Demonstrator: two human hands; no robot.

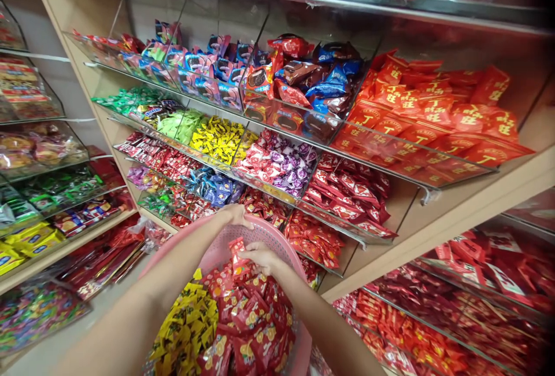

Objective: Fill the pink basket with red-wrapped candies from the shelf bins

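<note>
A pink basket [299, 318] holds yellow-wrapped candies [186, 330] on its left side and red-wrapped candies [251, 330] with orange prints on its right. My left hand [236, 216] is closed on the basket's far rim. Inside the basket, above the red candies, my right hand [260, 257] pinches a small red packet [237, 255] between thumb and fingers. The basket's near edge lies outside the picture.
A glass-fronted shelf [277, 185] rises just beyond the basket, with trays of yellow candies [221, 140], purple candies and large red packets [433, 110]. More stocked shelves stand at the left [43, 173] and lower right [459, 312].
</note>
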